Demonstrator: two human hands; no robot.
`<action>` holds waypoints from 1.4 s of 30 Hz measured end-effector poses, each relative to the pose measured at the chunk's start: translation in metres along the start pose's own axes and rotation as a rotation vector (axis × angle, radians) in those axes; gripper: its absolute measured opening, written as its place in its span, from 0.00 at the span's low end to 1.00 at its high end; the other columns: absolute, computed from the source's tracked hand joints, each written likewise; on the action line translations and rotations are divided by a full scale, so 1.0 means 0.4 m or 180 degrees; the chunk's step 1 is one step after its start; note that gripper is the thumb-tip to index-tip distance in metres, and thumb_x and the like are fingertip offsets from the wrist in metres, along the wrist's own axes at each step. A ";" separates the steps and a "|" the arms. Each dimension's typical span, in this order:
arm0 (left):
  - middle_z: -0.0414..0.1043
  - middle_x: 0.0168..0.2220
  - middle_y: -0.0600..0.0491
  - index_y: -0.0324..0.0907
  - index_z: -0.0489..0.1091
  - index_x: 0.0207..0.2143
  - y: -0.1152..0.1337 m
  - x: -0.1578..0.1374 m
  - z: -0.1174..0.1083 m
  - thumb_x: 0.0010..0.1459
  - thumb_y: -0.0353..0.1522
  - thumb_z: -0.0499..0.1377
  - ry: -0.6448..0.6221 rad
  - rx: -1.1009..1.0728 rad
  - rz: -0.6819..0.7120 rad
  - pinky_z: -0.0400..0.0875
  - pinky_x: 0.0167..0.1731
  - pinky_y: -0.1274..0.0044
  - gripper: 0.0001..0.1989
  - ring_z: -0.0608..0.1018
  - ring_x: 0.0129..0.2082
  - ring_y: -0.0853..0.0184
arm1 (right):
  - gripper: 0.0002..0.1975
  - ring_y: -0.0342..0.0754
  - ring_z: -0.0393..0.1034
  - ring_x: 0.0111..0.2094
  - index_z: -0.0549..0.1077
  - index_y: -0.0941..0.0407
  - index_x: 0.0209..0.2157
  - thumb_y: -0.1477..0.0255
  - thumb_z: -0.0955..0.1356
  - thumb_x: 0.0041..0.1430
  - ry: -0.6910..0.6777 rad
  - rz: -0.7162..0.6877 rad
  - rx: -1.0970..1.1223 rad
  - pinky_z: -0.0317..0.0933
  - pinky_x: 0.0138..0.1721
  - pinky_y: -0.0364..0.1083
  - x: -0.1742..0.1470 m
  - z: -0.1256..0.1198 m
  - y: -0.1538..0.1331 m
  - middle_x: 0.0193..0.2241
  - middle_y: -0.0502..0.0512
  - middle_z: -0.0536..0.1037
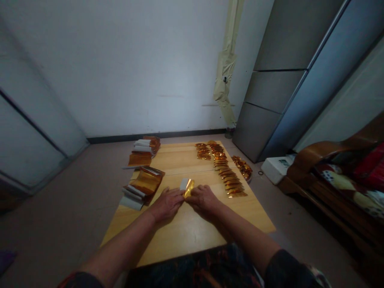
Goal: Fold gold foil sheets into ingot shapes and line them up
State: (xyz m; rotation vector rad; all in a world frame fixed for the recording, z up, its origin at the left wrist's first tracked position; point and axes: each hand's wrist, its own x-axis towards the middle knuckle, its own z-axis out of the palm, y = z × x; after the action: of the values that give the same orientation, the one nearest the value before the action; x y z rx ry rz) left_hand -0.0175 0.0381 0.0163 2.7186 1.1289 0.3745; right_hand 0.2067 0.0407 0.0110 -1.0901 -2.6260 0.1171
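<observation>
A small sheet of gold foil paper (189,188) with a pale grey-white part at its left lies on the wooden table in front of me, partly turned over. My left hand (168,204) holds its lower left edge, fingers together and pressed down. From the other side, my right hand (205,200) grips the golden part with bent fingers. The fingertips hide the paper's lower end. Left of my hands are stacked orange-gold foil sheets (147,181) with pale strips. To the right runs a row of folded gold foil pieces (229,178).
Another stack of foil sheets (140,160) sits at the table's far left. More folded pieces (203,151) lie at the far right, and a heap of them (242,167) is beyond the table's right edge. A fridge (270,88) and a wooden seat (327,176) stand on the right.
</observation>
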 end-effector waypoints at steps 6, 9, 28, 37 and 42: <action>0.75 0.52 0.52 0.50 0.74 0.40 0.042 0.012 0.069 0.59 0.33 0.57 0.0541 -0.0107 -0.0906 0.49 0.58 0.48 0.09 0.71 0.55 0.56 | 0.08 0.47 0.62 0.39 0.75 0.51 0.41 0.73 0.64 0.63 0.0070 0.0050 0.0468 0.49 0.43 0.47 0.001 -0.001 0.022 0.37 0.51 0.76; 0.77 0.48 0.51 0.48 0.74 0.40 0.052 0.019 0.093 0.60 0.32 0.56 0.0877 0.0008 -0.0999 0.46 0.59 0.47 0.08 0.73 0.53 0.56 | 0.09 0.46 0.63 0.39 0.76 0.52 0.38 0.76 0.65 0.61 0.0163 0.0029 0.0621 0.49 0.43 0.46 0.001 0.012 0.031 0.36 0.50 0.76; 0.77 0.48 0.50 0.47 0.71 0.41 0.038 0.005 0.090 0.62 0.30 0.51 0.0862 -0.0043 -0.0728 0.44 0.61 0.50 0.10 0.75 0.51 0.61 | 0.11 0.46 0.64 0.37 0.79 0.52 0.34 0.64 0.65 0.64 0.0383 -0.0279 0.0565 0.52 0.38 0.44 0.051 0.089 0.083 0.34 0.53 0.75; 0.78 0.45 0.49 0.46 0.71 0.40 0.052 0.016 0.092 0.63 0.30 0.50 0.1015 -0.0006 -0.0868 0.44 0.62 0.52 0.10 0.77 0.48 0.61 | 0.08 0.45 0.68 0.38 0.79 0.51 0.35 0.65 0.67 0.62 0.0315 -0.0106 0.0961 0.55 0.40 0.43 0.057 0.067 0.076 0.34 0.50 0.78; 0.78 0.46 0.49 0.46 0.70 0.42 0.045 0.016 0.099 0.63 0.30 0.50 0.1005 -0.0101 -0.0961 0.49 0.61 0.53 0.11 0.77 0.48 0.62 | 0.06 0.46 0.69 0.41 0.79 0.51 0.36 0.68 0.70 0.58 0.0365 -0.0135 0.1023 0.56 0.44 0.44 0.045 0.062 0.085 0.40 0.49 0.78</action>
State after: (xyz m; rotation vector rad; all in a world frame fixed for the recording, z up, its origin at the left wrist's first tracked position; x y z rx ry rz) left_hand 0.0107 0.0274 -0.0158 2.4628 1.5700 0.7833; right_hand 0.2102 0.0785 -0.0147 -0.9018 -2.4187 0.4373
